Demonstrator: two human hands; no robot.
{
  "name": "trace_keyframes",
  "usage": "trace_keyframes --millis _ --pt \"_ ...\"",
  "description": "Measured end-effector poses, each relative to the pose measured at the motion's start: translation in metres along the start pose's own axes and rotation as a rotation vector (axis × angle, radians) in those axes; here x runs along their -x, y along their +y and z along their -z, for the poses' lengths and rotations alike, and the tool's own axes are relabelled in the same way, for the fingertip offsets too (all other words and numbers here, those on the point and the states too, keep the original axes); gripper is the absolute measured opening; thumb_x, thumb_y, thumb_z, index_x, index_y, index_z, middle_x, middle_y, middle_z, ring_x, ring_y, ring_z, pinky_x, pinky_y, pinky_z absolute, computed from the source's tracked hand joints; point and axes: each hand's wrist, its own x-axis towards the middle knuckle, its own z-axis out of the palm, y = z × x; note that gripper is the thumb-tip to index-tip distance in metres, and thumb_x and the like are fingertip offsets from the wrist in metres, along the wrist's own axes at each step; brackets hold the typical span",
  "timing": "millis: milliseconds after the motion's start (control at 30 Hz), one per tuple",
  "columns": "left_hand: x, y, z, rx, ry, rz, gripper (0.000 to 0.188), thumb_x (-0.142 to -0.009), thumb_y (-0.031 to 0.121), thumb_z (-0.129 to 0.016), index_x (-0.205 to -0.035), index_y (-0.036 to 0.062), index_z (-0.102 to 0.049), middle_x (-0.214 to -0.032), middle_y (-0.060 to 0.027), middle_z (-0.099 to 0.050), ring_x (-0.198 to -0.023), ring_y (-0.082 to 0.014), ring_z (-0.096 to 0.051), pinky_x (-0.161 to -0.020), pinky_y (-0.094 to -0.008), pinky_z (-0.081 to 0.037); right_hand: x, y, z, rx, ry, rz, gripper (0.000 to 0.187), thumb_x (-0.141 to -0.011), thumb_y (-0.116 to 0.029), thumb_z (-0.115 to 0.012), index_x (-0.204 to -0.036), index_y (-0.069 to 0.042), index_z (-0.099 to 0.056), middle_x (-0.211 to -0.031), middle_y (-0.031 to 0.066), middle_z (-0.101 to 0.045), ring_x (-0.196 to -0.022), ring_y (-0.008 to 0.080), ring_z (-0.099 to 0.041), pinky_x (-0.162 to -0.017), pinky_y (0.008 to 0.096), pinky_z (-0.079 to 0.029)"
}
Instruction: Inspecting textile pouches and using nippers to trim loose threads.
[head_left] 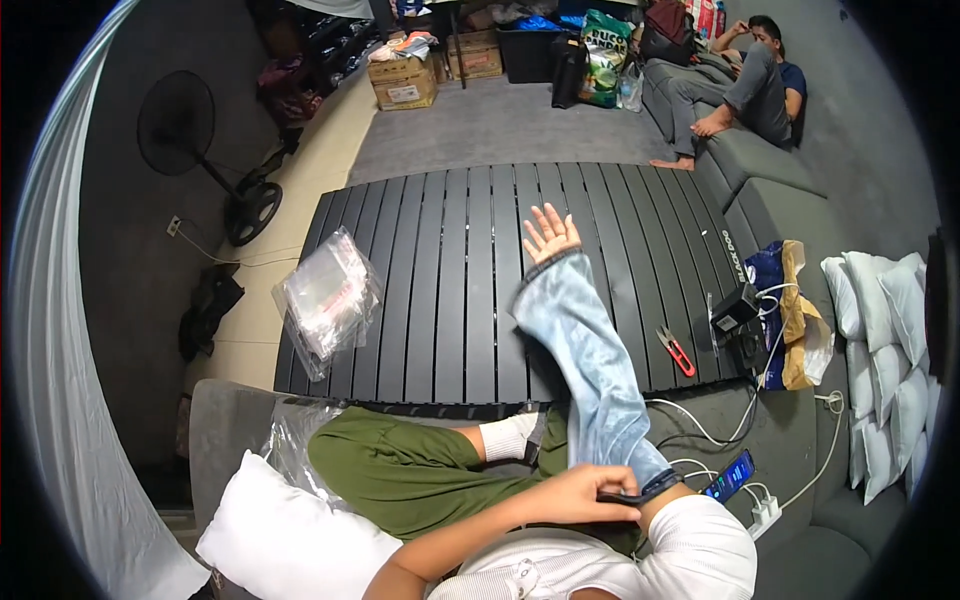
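Head view: there was the blue sleeve [595,360], running from centre to lower right along the right arm! The left hand [585,493] had its upper cuff [655,486] pinched; the right hand [551,235] spread empty over the worktop [450,280]. Cloth looked soft, light; the cuff seemed the best hold.

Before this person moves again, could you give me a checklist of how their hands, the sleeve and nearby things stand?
1. Left hand gripping the sleeve's upper cuff: ok, it pinches the dark edge.
2. Right hand out past the sleeve's far end: ok, bare and open.
3. Sleeve lying smooth: not ok, wrinkled along its length.
4. Snips clear of the sleeve: ok, they lie apart on the table.
5. Phone clear of the upper arm: cannot tell, they look close.
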Motion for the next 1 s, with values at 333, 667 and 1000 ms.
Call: trace_keyframes --millis 333,667,1000 --pt "-0.030 -0.095 0.209 0.122 1.151 -0.237 0.016 -0.078 0.004 -0.055 -0.093 0.0020 -0.057 -0.074 -0.0018 -0.057 -0.068 -0.0101 -0.053 -0.062 -0.0221 -0.043 0.020 0.099 -0.007 -0.156 0.477 -0.408 0.027 -0.086 -0.035 -0.046 -0.077 -0.010 -0.045 -0.051 0.0004 -0.038 -0.044 0.0136 -0.037 -0.055 0.0333 -0.043" --pt "0.156 -0.099 0.318 -0.178 1.625 0.017 0.022 -0.084 0.020 -0.052 -0.087 0.0002 -0.062 -0.063 -0.0019 -0.055 -0.053 -0.0079 -0.043 -0.047 -0.0250 -0.035 0.097 0.058 -0.088 -0.128 -0.287 -0.769 0.027 -0.088 -0.015 -0.041 -0.102 0.001 -0.056 -0.102 0.0102 -0.061 -0.089 0.0194 -0.059 -0.084 0.0315 -0.047" --pt "0.267 -0.063 0.248 0.801 1.286 -0.392 0.029 -0.080 0.021 -0.058 -0.099 0.0000 -0.057 -0.090 -0.0113 -0.063 -0.080 -0.0244 -0.062 -0.078 -0.0371 -0.049 0.074 -0.112 -0.065 0.158 -0.122 -0.259 0.019 -0.087 -0.019 -0.048 -0.087 -0.004 -0.059 -0.081 0.0089 -0.063 -0.074 0.0215 -0.062 -0.070 0.0358 -0.051"
